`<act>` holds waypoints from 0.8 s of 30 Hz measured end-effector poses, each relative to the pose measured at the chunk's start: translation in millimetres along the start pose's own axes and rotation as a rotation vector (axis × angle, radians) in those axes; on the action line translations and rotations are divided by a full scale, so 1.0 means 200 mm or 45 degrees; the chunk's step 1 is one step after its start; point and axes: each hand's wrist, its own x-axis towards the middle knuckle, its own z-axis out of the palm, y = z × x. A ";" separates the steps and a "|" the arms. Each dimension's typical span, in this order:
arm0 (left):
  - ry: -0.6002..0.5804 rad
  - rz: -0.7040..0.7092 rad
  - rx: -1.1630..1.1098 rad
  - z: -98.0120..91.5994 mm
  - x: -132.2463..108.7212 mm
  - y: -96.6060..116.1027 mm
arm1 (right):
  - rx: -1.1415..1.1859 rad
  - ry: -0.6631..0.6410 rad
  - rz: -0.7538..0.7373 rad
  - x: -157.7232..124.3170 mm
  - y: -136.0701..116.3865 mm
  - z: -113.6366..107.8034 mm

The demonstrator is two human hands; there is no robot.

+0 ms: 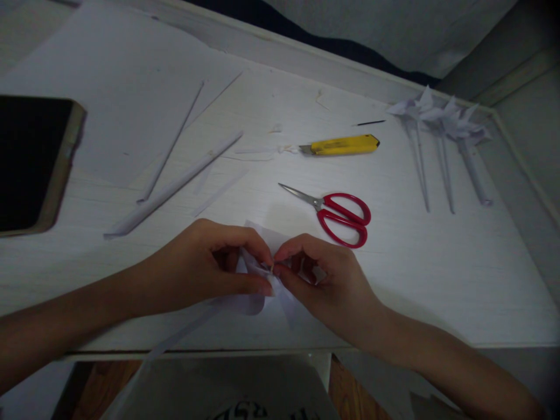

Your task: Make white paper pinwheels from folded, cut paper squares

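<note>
Near the front edge of the white table, both hands meet at a piece of folded white paper [254, 303]. My left hand [219, 259] pinches it between thumb and forefinger. From the other side my right hand [326, 277] closes its thumb and forefinger on the paper's middle, fingertips almost touching the left ones. A pale strip of paper [184, 333] trails from the folded piece over the table edge. Red-handled scissors [324, 204] lie just beyond my right hand, points to the left. The fingers hide part of the folds.
A yellow utility knife [345, 144] lies behind the scissors. Rolled paper tubes [175, 186] and large white sheets [109, 87] are at the left, beside a phone [35, 163]. Several paper flowers on stems [441, 122] rest at the right, near the table's raised rim [350, 93].
</note>
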 end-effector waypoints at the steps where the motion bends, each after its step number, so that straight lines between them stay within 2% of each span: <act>1: 0.003 0.005 0.002 0.00 0.00 0.00 | 0.001 0.004 -0.003 0.00 0.00 0.00; 9: 0.014 0.044 0.010 0.00 -0.01 -0.01 | 0.007 0.009 0.004 0.00 0.01 0.00; 17: -0.017 0.192 0.027 0.00 0.00 -0.04 | 0.004 -0.002 0.041 -0.01 0.00 -0.01; 24: -0.014 0.166 0.023 0.00 0.00 -0.04 | 0.013 0.035 0.040 0.01 0.01 0.00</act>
